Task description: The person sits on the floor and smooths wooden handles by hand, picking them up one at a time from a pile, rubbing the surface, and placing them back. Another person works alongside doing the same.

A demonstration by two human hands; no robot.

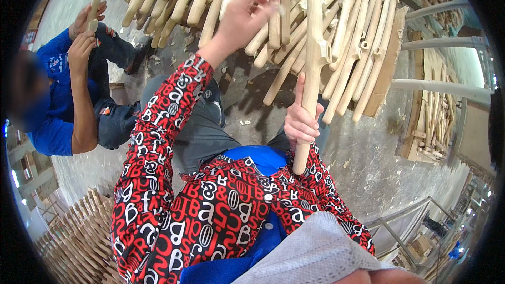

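My right hand (302, 122) is closed around the lower part of a long, pale wooden leg (314, 58), its index finger stretched along the wood. The leg stands nearly upright in the picture. Partway up, a thicker section carries a slot, and the top runs past the frame's edge. To its left, my left hand (250, 18) is raised in front of the piled legs. Its fingers are curled and slightly blurred, with a small whitish bit at the tips that I cannot make out. A gap separates this hand from the held leg.
Many similar wooden legs (350, 47) lie piled ahead, partly on cardboard (386, 81). At left, a seated co-worker in blue (58, 105) holds another wooden piece (99, 0). More wood is stacked at right (434, 110) and lower left (79, 236). Shavings litter the concrete floor (363, 163).
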